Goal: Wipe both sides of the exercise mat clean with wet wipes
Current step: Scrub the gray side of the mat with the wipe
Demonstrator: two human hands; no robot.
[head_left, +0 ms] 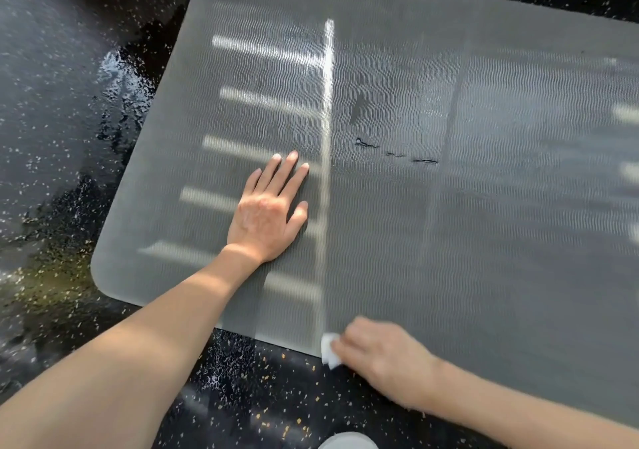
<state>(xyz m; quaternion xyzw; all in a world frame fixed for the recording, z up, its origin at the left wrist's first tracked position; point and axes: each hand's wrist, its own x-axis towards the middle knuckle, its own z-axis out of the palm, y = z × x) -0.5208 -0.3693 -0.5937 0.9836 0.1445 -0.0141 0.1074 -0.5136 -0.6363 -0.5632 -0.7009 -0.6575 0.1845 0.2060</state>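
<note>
Speckled black floor (pixel 249 396) beneath ribbed grey mat (pixel 501 241)

Ahead and to the right of your right hand (pixel 380 355), gripping the wipe (pixel 330 350), the mat (pixel 518 206) lies flat and open to a pass. To its left your flat left hand (pixel 268 213) and forearm (pixel 155 327) bar the way; small tears (pixel 366 143) lie farther ahead.

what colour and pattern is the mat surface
The grey foam exercise mat has a fine wavy ribbed pattern, clearest in the head view.
</note>
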